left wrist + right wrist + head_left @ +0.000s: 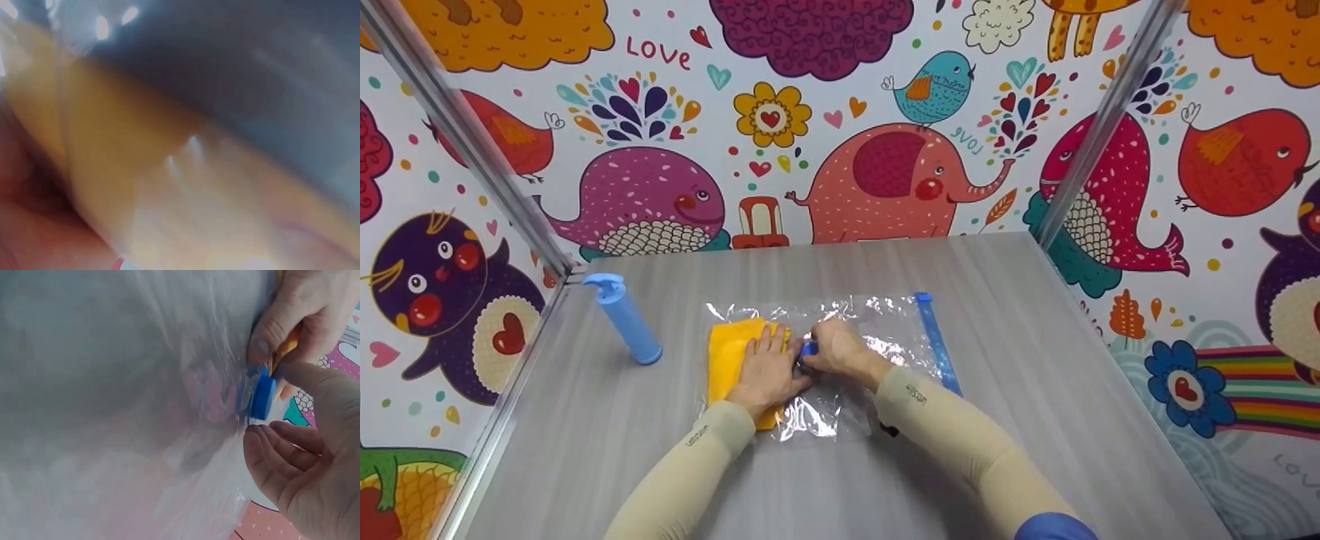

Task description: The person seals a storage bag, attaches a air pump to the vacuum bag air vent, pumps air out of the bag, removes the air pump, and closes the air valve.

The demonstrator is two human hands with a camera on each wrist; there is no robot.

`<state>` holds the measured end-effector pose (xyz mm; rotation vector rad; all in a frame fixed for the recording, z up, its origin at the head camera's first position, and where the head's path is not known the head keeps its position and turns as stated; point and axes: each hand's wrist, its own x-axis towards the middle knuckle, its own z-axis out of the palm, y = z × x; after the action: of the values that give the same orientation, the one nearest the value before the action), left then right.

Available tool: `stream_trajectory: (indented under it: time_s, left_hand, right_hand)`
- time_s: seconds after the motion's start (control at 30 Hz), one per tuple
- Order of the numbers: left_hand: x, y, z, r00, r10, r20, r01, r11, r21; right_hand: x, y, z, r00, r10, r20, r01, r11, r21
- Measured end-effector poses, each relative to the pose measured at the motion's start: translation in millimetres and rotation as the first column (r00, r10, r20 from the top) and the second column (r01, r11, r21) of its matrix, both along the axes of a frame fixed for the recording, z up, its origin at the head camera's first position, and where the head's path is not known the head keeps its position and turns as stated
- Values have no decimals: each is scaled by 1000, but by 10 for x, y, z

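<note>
A clear plastic storage bag (877, 322) lies flat on the table, with a folded yellow cloth (725, 352) inside its left part. My left hand (769, 371) rests on the cloth through the plastic, fingers extended. Beside its thumb sits a round blue valve cap (264, 398) on the bag. My right hand (844, 349) has its curled fingers and thumb around that cap; the right wrist view shows fingers on either side of it. The left wrist view is blurred, with yellow cloth (112, 124) under shiny plastic.
A light blue hand pump (628, 322) stands on the grey table (1005, 315), left of the bag. A blue zip strip with a slider (923, 298) runs along the bag's right edge. Patterned walls (660, 195) enclose the table's back and sides.
</note>
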<state>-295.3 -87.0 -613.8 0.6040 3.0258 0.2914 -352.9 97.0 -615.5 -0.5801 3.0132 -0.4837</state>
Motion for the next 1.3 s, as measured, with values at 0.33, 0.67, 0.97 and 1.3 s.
stream_trajectory:
  time_s: [0.33, 0.67, 0.97, 1.3]
  left_hand:
    - [14, 57, 95, 999, 8, 41, -7, 1000, -25]
    - [-22, 55, 4, 1000, -3, 11, 2, 1000, 28]
    - [-72, 1, -106, 999, 3, 33, -5, 998, 62]
    - [-21, 13, 17, 997, 32, 67, -38, 995, 91]
  right_hand:
    - [-49, 24, -97, 989, 95, -110, -78, 985, 154]
    - [225, -35, 277, 975, 192, -108, -164, 960, 228]
    - [-250, 108, -408, 985, 155, -76, -152, 988, 34]
    - [-101, 87, -193, 997, -14, -82, 11, 999, -40]
